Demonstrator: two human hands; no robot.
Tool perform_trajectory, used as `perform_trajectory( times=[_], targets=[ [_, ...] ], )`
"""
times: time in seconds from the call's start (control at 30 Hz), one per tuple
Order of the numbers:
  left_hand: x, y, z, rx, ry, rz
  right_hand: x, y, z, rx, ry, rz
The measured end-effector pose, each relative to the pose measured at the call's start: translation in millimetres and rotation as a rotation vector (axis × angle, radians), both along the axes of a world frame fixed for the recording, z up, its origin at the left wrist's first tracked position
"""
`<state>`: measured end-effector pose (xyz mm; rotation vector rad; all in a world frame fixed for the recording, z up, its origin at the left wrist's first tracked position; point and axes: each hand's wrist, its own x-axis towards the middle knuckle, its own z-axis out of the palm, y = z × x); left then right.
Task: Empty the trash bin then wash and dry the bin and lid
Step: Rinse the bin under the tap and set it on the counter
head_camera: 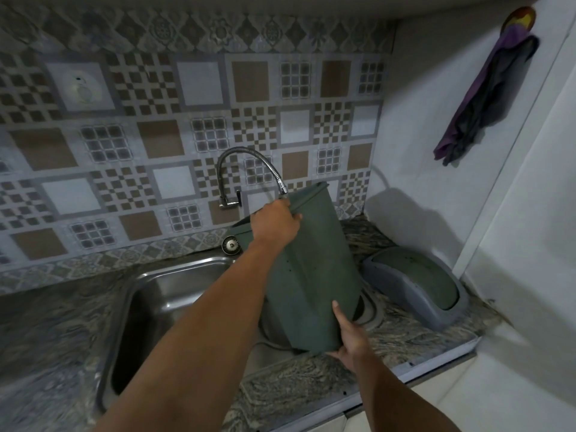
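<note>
Bin tilted under the faucet
Left hand (276, 224) grips the green bin (308, 275) rim, right hand (350, 336) cups its base; washing appears underway, lid (411, 285) beside unwashed.

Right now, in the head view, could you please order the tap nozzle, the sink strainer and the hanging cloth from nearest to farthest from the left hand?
From the left hand, which grips the bin rim:
1. Tap nozzle, just above the hand.
2. Sink strainer, on the counter to its left.
3. Hanging cloth, far right on the wall.
</note>
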<state>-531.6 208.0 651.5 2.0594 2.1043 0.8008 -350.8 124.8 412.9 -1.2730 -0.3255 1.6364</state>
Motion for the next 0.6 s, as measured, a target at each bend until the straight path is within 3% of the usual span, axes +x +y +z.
perform_trajectory(
  times=[0.33, 0.53, 0.6],
  targets=[
    [-33.5, 4.4, 9.3, -0.099, -0.323, -0.242, 0.9, 8.2, 2.9, 0.019, 0.031, 0.000],
    [-46.1, 3.5, 5.1, -0.256, -0.233, -0.329, 5.6, 5.1, 2.1, 0.084, -0.066, -0.174],
    [-34.5, 2.0, 6.0, -0.287, -0.218, -0.256, 2.0, 1.8, 0.6, 0.094, -0.094, -0.215]
  ],
)
